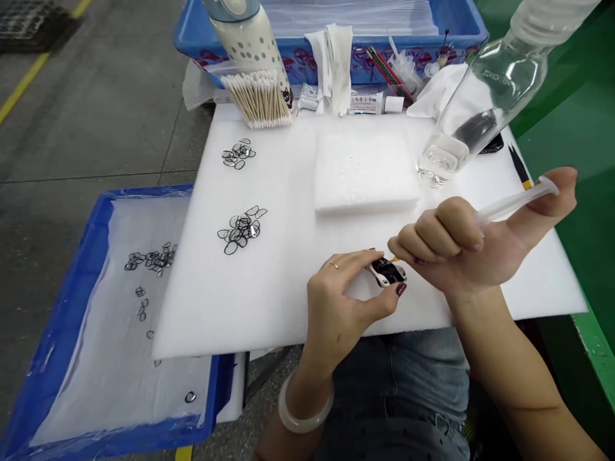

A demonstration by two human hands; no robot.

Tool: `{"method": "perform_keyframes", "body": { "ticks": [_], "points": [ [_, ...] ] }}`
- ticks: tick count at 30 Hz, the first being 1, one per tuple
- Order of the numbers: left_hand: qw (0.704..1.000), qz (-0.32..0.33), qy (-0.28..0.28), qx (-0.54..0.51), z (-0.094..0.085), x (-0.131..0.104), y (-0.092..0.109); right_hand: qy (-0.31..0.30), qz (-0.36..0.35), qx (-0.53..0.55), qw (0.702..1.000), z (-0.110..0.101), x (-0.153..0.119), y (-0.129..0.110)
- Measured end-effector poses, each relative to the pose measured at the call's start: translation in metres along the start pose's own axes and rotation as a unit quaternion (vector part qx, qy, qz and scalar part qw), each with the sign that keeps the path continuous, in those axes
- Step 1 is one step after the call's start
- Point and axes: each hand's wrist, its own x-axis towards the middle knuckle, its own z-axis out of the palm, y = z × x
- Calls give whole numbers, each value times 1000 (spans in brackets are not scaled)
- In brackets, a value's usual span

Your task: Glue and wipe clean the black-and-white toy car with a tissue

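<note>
My left hand (343, 298) pinches a small black-and-white part (388, 272) between thumb and fingers, just above the white foam board (278, 294). My right hand (461, 246) is wrapped round a translucent syringe (516, 200), its thumb on the plunger end. The syringe's thin orange tip touches or nearly touches the part's top; the exact contact is too small to tell. Two piles of thin black rings lie on the board to the left, an upper pile (239, 153) and a lower pile (241, 229).
A white foam block (365, 169) sits mid-board. A clear bottle (485, 96) stands right, near tweezers (520, 165). Cotton swabs (259, 99), a dotted bottle (252, 45) and a blue bin (298, 48) line the back. A blue tray (72, 301) with more rings is lower left.
</note>
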Motion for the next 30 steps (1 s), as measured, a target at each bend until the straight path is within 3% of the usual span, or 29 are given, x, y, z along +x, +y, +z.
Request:
{"method": "perform_keyframes", "body": {
  "ticks": [13, 19, 30],
  "points": [
    [1000, 8, -3, 15, -1, -1, -1, 15, -5, -17, 1000, 5, 0, 4],
    [1000, 3, -1, 3, -1, -1, -1, 76, 51, -34, 995, 16, 0, -6],
    [1000, 7, 2, 12, 0, -1, -1, 95, 55, -60, 992, 18, -1, -10]
  ]
}}
